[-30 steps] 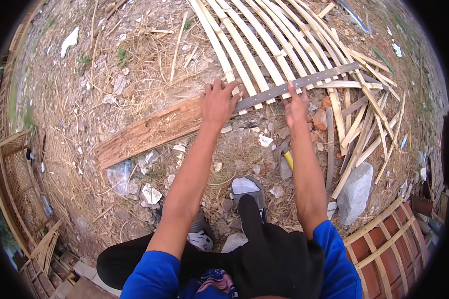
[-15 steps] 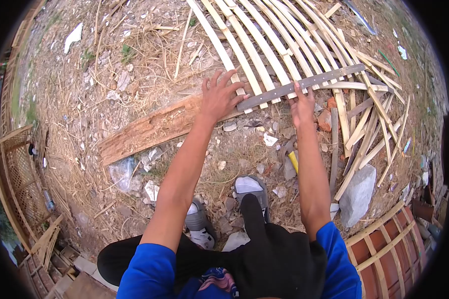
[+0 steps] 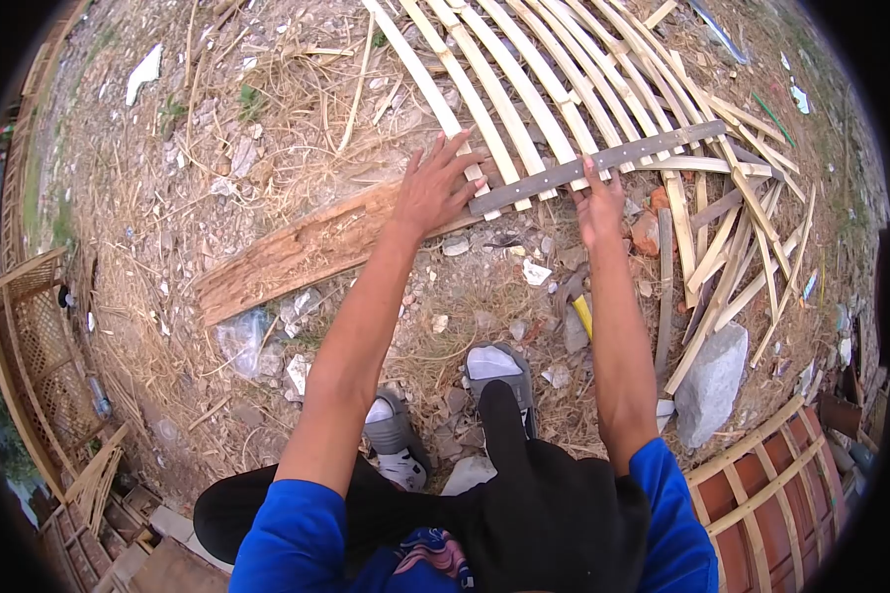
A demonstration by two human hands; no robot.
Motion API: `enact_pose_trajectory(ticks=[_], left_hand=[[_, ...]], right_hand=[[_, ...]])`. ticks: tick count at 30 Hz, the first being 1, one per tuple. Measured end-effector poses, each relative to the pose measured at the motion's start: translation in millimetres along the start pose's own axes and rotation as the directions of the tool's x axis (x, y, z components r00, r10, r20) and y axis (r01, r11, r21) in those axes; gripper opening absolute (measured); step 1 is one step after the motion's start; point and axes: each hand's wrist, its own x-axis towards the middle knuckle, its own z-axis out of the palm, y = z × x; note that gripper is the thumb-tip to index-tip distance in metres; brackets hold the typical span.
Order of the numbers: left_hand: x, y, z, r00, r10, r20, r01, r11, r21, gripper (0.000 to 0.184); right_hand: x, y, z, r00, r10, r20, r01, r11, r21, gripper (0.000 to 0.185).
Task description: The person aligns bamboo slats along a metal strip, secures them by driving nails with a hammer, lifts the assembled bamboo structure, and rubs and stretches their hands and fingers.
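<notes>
A dark grey-brown wooden strip (image 3: 638, 151) dotted with nail heads lies across the near ends of several pale wooden slats (image 3: 509, 114), which fan out away from me. My left hand (image 3: 431, 193) rests palm down with fingers spread, its fingertips over the end of the leftmost slat, beside the strip's left end. Around the near edge of the strip, close to its middle, my right hand (image 3: 599, 203) is closed, with a fingertip on top; the fingers underneath are hidden. A rough, weathered plank (image 3: 302, 252) lies under the slat ends and passes beneath my left hand.
A hammer with a yellow handle (image 3: 582, 314) lies beside my right forearm. Loose wood offcuts (image 3: 722, 262), brick pieces (image 3: 645, 233) and a large grey stone (image 3: 712, 385) are on the right. A lattice wooden frame (image 3: 44, 366) stands far left. Dry grass and rubble cover the ground.
My left hand has shifted slightly, its fingers now lower over the leftmost slat's end. My right hand keeps its place on the strip.
</notes>
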Motion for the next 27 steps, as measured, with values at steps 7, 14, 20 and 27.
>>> enact_pose_trajectory(ticks=[7, 14, 20, 27], left_hand=[[-11.8, 10.7, 15.9, 0.979, -0.192, -0.068, 0.193, 0.981, 0.01, 0.054], [-8.3, 12.9, 2.0, 0.97, -0.233, 0.071, 0.235, 0.972, -0.028, 0.074], [-6.8, 21.9, 0.3, 0.964, -0.241, 0.108, 0.244, 0.97, -0.013, 0.08], [-32.8, 31.5, 13.3, 0.977, -0.214, 0.02, 0.213, 0.977, 0.012, 0.069]], right_hand=[[0.5, -1.0, -0.7, 0.999, -0.029, 0.021, 0.031, 0.996, -0.08, 0.074], [-3.9, -6.6, 6.6, 1.0, -0.006, -0.011, 0.004, 0.991, -0.131, 0.073], [-5.5, -17.3, 3.5, 0.999, 0.041, -0.022, -0.043, 0.993, -0.11, 0.078], [-5.5, -12.5, 1.8, 1.0, 0.011, -0.017, -0.014, 0.981, -0.191, 0.07]])
